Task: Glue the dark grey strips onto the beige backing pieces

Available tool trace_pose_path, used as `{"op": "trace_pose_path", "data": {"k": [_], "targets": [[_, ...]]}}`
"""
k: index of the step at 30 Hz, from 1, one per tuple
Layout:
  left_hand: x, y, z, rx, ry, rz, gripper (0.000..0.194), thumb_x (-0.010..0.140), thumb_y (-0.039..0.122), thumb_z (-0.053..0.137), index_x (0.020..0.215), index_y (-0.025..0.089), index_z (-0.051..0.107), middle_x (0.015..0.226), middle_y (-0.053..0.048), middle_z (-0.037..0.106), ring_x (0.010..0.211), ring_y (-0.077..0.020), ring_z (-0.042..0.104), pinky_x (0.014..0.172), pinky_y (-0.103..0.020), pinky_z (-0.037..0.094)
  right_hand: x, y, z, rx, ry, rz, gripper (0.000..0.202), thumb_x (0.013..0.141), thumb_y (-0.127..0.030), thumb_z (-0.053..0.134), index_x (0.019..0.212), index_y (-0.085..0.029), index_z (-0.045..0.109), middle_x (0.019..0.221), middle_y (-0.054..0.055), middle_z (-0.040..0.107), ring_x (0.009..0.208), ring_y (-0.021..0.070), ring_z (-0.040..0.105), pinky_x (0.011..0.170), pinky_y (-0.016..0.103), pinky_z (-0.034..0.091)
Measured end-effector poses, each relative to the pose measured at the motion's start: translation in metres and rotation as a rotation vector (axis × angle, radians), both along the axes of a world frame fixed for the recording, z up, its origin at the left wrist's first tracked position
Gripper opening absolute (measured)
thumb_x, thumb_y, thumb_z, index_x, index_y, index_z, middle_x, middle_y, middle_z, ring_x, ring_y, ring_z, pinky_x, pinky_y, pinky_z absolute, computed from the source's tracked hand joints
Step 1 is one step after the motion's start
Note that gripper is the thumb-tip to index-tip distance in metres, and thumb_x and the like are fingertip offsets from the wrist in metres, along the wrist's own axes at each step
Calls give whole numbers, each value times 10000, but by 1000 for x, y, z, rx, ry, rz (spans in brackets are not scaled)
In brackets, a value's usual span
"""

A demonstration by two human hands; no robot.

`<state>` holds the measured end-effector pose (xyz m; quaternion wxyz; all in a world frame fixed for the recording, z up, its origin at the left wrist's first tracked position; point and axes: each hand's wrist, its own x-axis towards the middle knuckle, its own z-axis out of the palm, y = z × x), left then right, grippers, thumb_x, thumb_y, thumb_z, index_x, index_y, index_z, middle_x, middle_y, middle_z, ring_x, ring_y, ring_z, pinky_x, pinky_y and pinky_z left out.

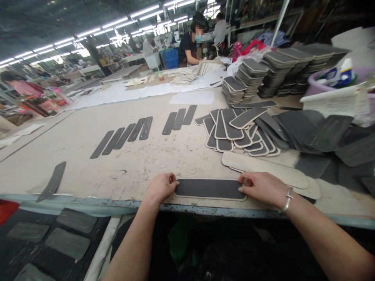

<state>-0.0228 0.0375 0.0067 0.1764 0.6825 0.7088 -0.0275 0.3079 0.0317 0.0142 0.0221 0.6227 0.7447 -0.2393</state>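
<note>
The beige worn table (131,164) has bare surface just beyond the hands, between the near edge and the row of narrow dark strips (125,136); a hand could pass there freely. To the right, long cream oval pieces (263,168) lie close, and behind them a fanned heap of dark rounded pads with pale edges (237,132) blocks the way. Far left, one curved dark strip (54,180) lies alone near the edge.

That long dark grey strip (209,188) looks like matt, grainy rubbery sheet on a pale smooth backing; the beige cardboard-like table cover (131,164) is rough and scuffed.
</note>
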Motion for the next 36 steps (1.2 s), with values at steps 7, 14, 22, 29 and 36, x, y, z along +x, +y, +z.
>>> {"op": "trace_pose_path", "data": {"k": [7,14,22,29,36], "targets": [[-1,-1,-2,18,-20,7,170,709,392,600,740,225,612,719,-27,638,678,-167,566,600,-233,355,7,-2,12,165,-12,-47,286,814,-404,421,824,-246,660,738,24,666,675,210,590,613,330,410],[0,-1,-1,16,-6,-22,161,723,377,572,743,218,594,716,-27,638,665,-162,560,561,-236,320,-88,-38,-10,421,297,337,678,834,-499,421,1372,-106,293,1402,126,308,1289,252,260,1039,410,291],[-4,3,-1,-4,-35,-33,170,715,380,575,709,210,580,698,-17,633,647,-154,554,540,-233,305,-81,-57,-49,462,32,431,774,815,-604,377,1388,-101,244,1453,120,151,1333,245,109,1075,445,189],[-6,1,-2,-7,-178,143,223,609,364,678,714,190,587,606,-8,624,563,-141,550,513,-215,327,-28,-71,-63,621,-130,273,749,827,-575,356,1372,-69,274,1442,138,192,1322,253,164,1050,453,230],[-35,-5,13,199,-191,275,240,763,367,553,816,144,623,616,-57,633,609,-178,593,604,-274,431,-27,-69,-76,723,-72,285,787,812,-623,286,1377,-75,269,1427,151,234,1306,271,213,1036,476,230]]}}
